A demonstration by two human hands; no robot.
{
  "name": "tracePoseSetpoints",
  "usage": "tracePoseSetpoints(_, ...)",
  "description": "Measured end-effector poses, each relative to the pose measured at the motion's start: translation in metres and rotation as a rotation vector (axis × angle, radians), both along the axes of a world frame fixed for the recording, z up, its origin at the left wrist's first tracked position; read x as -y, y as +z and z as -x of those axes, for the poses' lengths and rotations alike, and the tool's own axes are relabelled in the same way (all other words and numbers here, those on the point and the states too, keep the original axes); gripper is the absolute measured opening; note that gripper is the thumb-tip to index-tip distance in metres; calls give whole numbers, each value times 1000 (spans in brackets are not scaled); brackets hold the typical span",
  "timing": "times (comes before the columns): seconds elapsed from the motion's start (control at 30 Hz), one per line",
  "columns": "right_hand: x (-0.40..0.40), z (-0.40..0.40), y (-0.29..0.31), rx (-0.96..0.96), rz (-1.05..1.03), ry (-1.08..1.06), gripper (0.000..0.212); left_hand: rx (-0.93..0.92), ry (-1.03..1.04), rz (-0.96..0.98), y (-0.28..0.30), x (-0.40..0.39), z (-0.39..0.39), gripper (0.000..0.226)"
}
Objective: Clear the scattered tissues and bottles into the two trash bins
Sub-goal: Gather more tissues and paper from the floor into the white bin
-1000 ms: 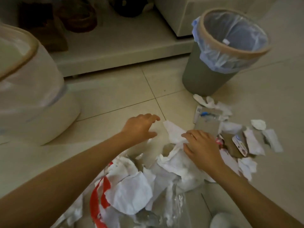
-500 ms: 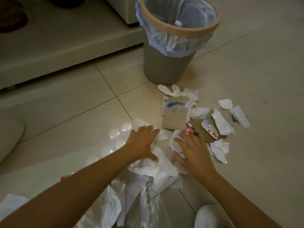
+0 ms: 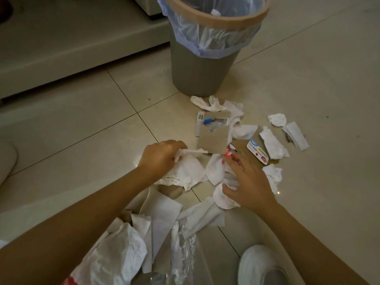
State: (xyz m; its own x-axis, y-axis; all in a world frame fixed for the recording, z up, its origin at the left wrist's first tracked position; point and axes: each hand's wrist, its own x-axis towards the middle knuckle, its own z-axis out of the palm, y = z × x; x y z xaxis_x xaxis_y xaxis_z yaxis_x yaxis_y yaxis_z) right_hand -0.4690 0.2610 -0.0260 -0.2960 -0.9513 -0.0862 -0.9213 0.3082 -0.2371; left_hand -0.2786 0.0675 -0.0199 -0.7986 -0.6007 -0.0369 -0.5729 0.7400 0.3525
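White tissues lie scattered over the tiled floor. My left hand (image 3: 162, 156) grips a crumpled white tissue (image 3: 185, 171) in the middle of the pile. My right hand (image 3: 248, 182) has its fingers spread over more tissues, and its thumb and fingers close on a small tissue wad (image 3: 223, 197). A grey trash bin (image 3: 205, 64) with a tan rim and a pale blue liner stands upright just beyond the pile. More tissue scraps (image 3: 273, 144) lie to the right. Clear crinkled plastic (image 3: 185, 256) shows at the bottom; I cannot tell whether it is a bottle.
Brown cardboard packaging (image 3: 212, 140) and a small printed box (image 3: 258, 151) lie among the tissues. A white plastic bag with red print (image 3: 115, 251) sits bottom left. My white shoe (image 3: 261, 264) is bottom right. A low pale ledge (image 3: 72, 48) runs behind.
The view has swung down and right, so the bin now stands closer and the second bin on the left is out of frame. My left hand has closed on a tissue; my right hand has moved right.
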Motion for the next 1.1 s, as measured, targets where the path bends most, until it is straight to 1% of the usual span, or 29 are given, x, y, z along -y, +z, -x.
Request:
tracePoseSetpoints(0.1, 4, 16, 1, 44, -150, 66, 87, -24, 34, -3, 2, 11, -5, 20)
tracePoseSetpoints(0.17, 8, 14, 1, -4, -208, 75, 88, -41, 52, -15, 1, 14, -7, 19)
tracePoseSetpoints(0.23, 13, 4, -3, -36, -248, 56, 82, -30, 64, -36, -1, 14, -9, 21)
tracePoseSetpoints(0.3, 19, -8, -12, -34, -261, 35, 75, 5, 53, -65, -3, 13, -12, 28)
tracePoseSetpoints(0.37, 27, -15, -22, -39, -246, 34, 69, 62, 21, -115, -3, 12, -16, 43)
tracePoseSetpoints(0.47, 36, -21, -16, -39, -268, 21, 49, 163, -18, -143, -4, 16, -22, 64)
tracePoseSetpoints(0.57, 41, -27, -9, -38, -255, 83, 39, 227, -21, -156, -8, 16, -27, 67)
tracePoseSetpoints(0.67, 42, -28, -4, 102, -154, 51, 34, 172, 1, -140, -11, 16, -30, 52)
tracePoseSetpoints(0.77, 44, -25, 5, 321, 118, -37, 28, -11, 89, -183, -1, 28, -30, 42)
tracePoseSetpoints(0.83, 45, -25, 12, 393, 276, -68, 24, -125, 163, -217, 8, 38, -31, 39)
tracePoseSetpoints(0.97, 56, -33, 30, 597, 360, -114, 26, -263, 293, -275, 18, 55, -40, 39)
tracePoseSetpoints(1.1, 69, -44, 41, 685, 412, -97, 27, -306, 338, -302, 22, 59, -49, 39)
